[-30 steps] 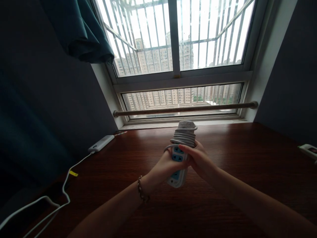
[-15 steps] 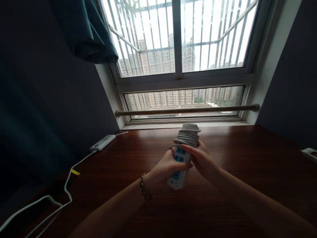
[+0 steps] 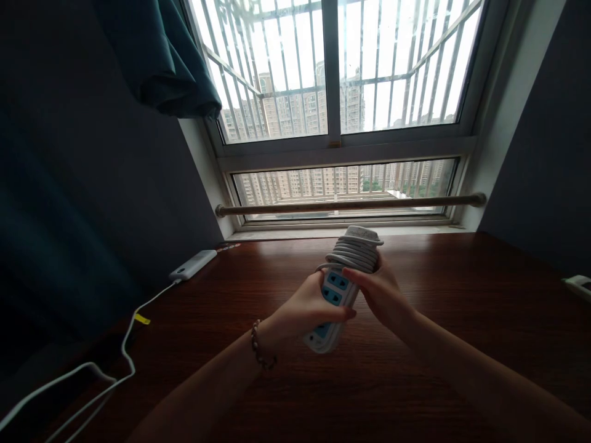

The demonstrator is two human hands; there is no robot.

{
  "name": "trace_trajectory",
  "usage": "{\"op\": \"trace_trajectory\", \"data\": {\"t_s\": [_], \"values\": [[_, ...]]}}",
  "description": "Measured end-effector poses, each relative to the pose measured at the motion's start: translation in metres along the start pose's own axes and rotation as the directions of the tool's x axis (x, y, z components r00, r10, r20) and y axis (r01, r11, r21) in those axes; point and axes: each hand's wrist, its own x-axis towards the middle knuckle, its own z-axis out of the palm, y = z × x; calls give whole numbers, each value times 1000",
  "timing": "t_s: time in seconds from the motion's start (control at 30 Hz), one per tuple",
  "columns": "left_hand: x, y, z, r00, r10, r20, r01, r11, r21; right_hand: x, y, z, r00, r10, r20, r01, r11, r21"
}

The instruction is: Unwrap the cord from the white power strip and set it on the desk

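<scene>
The left hand (image 3: 305,307) reaches in from the lower left, its thumb across the sockets, gripping the power strip (image 3: 331,295), which tilts near the centre of the frame. From the lower right, the right hand (image 3: 382,286) clasps it too, thumb just below the wound cord (image 3: 353,253).

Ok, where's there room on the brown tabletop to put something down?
The biggest bare patch lies between the right hand and the white object at far right. Another lies between the left hand and white device. Crowded: the middle, with the power strip, and front left, with white cables.
</scene>
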Motion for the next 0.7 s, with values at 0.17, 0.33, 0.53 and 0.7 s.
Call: {"op": "trace_trajectory", "data": {"t_s": [0.17, 0.33, 0.53, 0.7], "values": [[-3, -6, 12, 958, 99, -270, 38, 886, 461, 2, 1, -5, 999, -35, 34, 34, 999, 20], [-8, -8, 20, 920, 195, -341, 125, 677, 725, -1, 2, -4, 998, -59, -6, 59, 998, -14], [-9, 0, 7, 978, 164, -127, -117, 943, 313, -4, -6, 2, 997, -73, -36, 75, 996, 44], [4, -9, -4, 995, 28, 99, 26, 862, -507, -5, -11, 2, 998, -56, 27, 53, 995, 87]]}}
